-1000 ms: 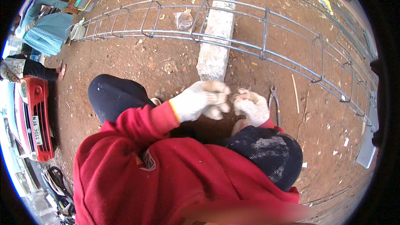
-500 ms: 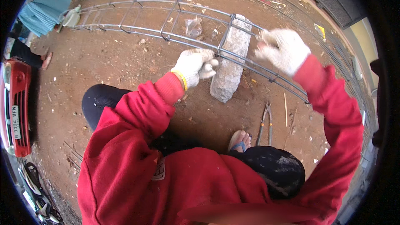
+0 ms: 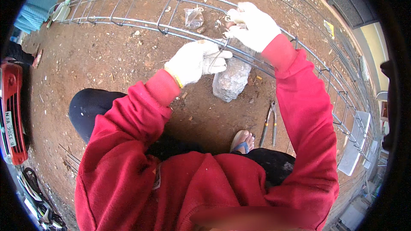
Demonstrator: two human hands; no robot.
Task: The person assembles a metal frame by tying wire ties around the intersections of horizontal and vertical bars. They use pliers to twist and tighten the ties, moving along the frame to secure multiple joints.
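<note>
A long steel rebar cage (image 3: 165,31), made of thin bars with square stirrups, runs across in front of me. A rough grey concrete block (image 3: 232,81) lies under it. My left hand (image 3: 192,62), in a white knitted glove, is closed at the near bar beside a stirrup; a thin wire shows at its fingertips. Gloved the same way, my right hand (image 3: 254,28) reaches over the cage near the far bar. Its fingers are pinched by that stirrup, and what they hold is too small to make out.
Long-handled pincers (image 3: 272,108) lie on the dirt by my sandalled foot (image 3: 243,141). Beyond the cage is a clear plastic bag (image 3: 194,18). A pale slab (image 3: 354,154) lies under the cage's right end. Leftward are a red car front (image 3: 16,115) and a blue cloth (image 3: 36,10).
My right hand has moved left, from beyond the block to the stirrup close to my left hand. My left hand stays at the near bar. The view has shifted, showing more of the cage's right end.
</note>
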